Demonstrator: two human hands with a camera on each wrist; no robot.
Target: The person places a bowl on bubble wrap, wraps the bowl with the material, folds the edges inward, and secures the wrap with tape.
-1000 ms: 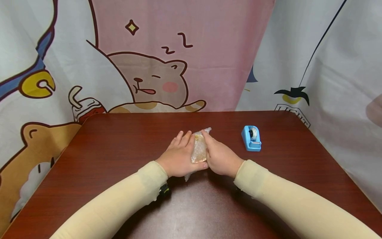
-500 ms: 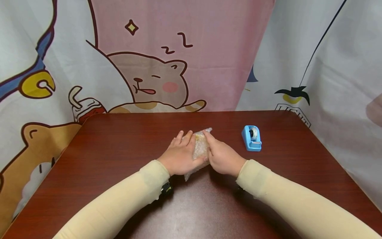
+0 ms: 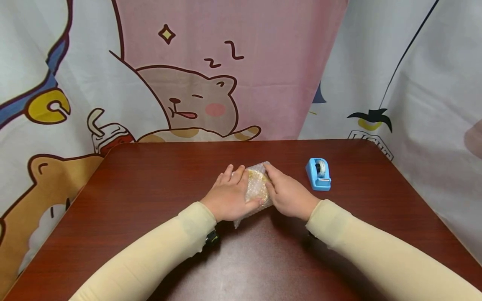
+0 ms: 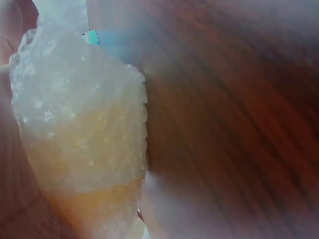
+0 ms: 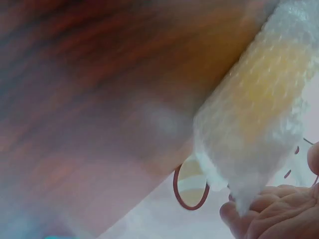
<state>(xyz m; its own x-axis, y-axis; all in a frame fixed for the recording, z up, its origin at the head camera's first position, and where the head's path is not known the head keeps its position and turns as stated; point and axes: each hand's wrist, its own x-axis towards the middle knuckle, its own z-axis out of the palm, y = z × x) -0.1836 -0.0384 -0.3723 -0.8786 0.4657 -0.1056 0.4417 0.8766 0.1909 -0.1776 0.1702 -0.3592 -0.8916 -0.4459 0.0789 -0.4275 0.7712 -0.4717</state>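
Note:
A small bundle in clear bubble wrap [image 3: 257, 184], with something yellowish showing through it, lies between both hands at mid-table. My left hand [image 3: 227, 198] rests along its left side, fingers straight and pointing away, thumb laid across the near part. On the other side my right hand [image 3: 291, 194] holds the right edge, thumb on top and index finger along the far corner. In the left wrist view the bubble wrap [image 4: 84, 114] covers a yellow-orange band. The right wrist view shows a pointed tail of wrap [image 5: 243, 196] beside a hand [image 5: 284, 214]. The wrapped item's kind is hidden.
A light blue tape dispenser [image 3: 318, 174] with a roll of tape stands to the right of my right hand. The dark red-brown table [image 3: 165, 167] ends at a curtain [image 3: 282, 62] printed with cartoon animals.
My right hand has shifted to the right, and more of the bundle's top shows between the hands. The left thumb has moved slightly up over the wrap. The tape dispenser stays put.

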